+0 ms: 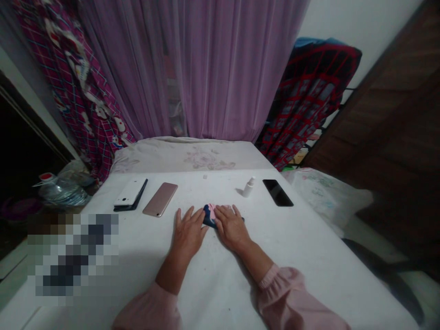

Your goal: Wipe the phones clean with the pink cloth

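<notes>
A small flat dark blue thing, possibly a phone or its case, lies on the white table in front of me. My right hand covers its right part and presses a crumpled pink cloth onto it. At its left end, my left hand rests with fingers spread, the index finger and thumb touching or very near the edge. Most of the blue thing and part of the cloth are hidden under my right hand.
Left of my hands lie a rose-gold phone and a white phone on a dark one. On the right are a small white spray bottle and a black phone. A small pale piece sits farther back.
</notes>
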Demonstrator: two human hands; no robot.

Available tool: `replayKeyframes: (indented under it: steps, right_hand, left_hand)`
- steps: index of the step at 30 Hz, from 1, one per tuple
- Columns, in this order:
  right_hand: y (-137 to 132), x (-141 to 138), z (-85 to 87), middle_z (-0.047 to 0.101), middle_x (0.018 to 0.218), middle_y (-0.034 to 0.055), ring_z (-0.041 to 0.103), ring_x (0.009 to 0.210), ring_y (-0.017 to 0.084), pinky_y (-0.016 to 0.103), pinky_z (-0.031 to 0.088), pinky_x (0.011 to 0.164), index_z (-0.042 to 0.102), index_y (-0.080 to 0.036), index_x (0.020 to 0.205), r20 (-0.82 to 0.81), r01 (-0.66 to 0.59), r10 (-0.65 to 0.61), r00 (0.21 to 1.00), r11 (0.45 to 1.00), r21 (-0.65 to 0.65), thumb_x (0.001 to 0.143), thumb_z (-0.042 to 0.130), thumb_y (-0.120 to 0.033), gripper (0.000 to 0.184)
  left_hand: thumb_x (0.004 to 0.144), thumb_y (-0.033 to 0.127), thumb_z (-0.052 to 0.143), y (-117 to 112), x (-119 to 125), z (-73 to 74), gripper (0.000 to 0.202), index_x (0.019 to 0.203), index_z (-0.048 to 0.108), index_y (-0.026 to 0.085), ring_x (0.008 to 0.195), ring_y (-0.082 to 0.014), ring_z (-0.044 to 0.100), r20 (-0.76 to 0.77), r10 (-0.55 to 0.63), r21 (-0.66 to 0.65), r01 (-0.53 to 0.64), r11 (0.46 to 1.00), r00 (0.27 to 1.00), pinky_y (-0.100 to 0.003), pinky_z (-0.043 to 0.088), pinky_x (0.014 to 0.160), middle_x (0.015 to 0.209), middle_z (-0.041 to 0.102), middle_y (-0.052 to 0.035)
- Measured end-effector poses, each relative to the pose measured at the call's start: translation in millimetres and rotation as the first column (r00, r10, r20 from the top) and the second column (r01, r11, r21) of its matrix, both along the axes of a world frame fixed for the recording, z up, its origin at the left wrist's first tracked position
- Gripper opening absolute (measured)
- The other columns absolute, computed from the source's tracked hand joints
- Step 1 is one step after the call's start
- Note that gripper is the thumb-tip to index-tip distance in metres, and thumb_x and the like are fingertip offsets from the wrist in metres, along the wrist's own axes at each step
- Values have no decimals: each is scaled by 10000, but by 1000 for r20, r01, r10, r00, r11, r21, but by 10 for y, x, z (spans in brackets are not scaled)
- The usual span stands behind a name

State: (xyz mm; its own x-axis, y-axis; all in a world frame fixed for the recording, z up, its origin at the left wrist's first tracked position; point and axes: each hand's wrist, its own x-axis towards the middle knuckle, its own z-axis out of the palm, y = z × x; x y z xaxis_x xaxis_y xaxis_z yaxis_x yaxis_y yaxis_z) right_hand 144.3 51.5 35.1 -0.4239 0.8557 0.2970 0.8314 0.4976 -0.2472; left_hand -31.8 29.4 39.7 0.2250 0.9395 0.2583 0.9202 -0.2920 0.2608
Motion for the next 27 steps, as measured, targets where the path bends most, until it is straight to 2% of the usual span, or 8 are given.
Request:
replayKeyframes:
  steps: [3, 6, 9, 12, 17, 20, 22, 27]
  right_hand:
    - [-131, 222, -48, 562, 1378, 111, 495, 1291, 250, 522, 237, 1145, 566, -171, 1320, 26, -20, 18, 999, 999, 45, 979, 390, -245, 391]
    - [-285, 461, -98, 557, 1382, 116, 481, 1306, 262, 526, 240, 1142, 558, -159, 1330, 54, 11, -15, 998, 997, 73, 983, 381, -245, 399]
    - [-354, 560, -108, 545, 1390, 130, 472, 1312, 282, 545, 241, 1136, 549, -134, 1339, 72, 38, -43, 997, 997, 64, 987, 370, -256, 413]
    - [-268, 436, -55, 545, 1392, 126, 475, 1312, 275, 550, 239, 1137, 554, -140, 1334, 50, 26, -27, 998, 999, 18, 986, 370, -255, 410]
    - [27, 2, 80, 551, 1390, 109, 495, 1295, 229, 516, 263, 1137, 536, -194, 1355, 16, -74, 74, 997, 997, -37, 982, 383, -263, 409]
    - [78, -78, 104, 547, 1397, 97, 485, 1304, 225, 510, 257, 1141, 516, -209, 1374, 28, -114, 114, 993, 993, -31, 982, 390, -275, 418]
    - [22, 16, 80, 547, 1397, 93, 475, 1313, 235, 519, 245, 1144, 534, -207, 1359, 38, -118, 119, 992, 993, -20, 979, 398, -274, 409]
    - [-269, 506, -40, 555, 1384, 112, 469, 1321, 257, 544, 239, 1138, 551, -200, 1346, 68, -52, 48, 997, 997, 50, 976, 406, -258, 402]
  left_hand:
    - [893, 241, 592, -7, 60, -2, 411, 1304, 585, 237, 1315, -352, 468, 3, 18, 7, -18, 1000, 1000, -638, 108, 1150, 1330, 612, -105]
    - [897, 260, 609, -5, 101, -8, 371, 1266, 613, 230, 1284, -354, 501, 15, 29, 6, -29, 1000, 999, -639, 119, 1148, 1282, 646, -109]
    - [886, 279, 643, -2, 119, -3, 339, 1222, 640, 242, 1260, -353, 525, 29, 33, -2, -33, 999, 999, -640, 134, 1143, 1241, 672, -97]
    - [877, 277, 662, -6, 127, 4, 337, 1211, 645, 235, 1248, -347, 537, 37, 37, 0, -37, 999, 999, -630, 160, 1139, 1233, 676, -99]
    - [862, 243, 681, -13, 122, 4, 352, 1213, 641, 238, 1232, -337, 555, 18, 39, -9, -39, 999, 999, -614, 200, 1128, 1249, 668, -95]
    - [868, 253, 673, -17, 109, -5, 335, 1202, 648, 259, 1234, -340, 552, 12, 57, 4, -57, 998, 998, -621, 185, 1129, 1241, 674, -84]
    - [879, 281, 661, -21, 101, -12, 325, 1204, 648, 262, 1237, -346, 547, 18, 66, 18, -66, 998, 998, -627, 164, 1131, 1230, 681, -79]
    - [897, 349, 635, -23, 102, -11, 318, 1207, 648, 284, 1235, -344, 545, 29, 70, 29, -71, 997, 997, -624, 137, 1136, 1215, 690, -69]
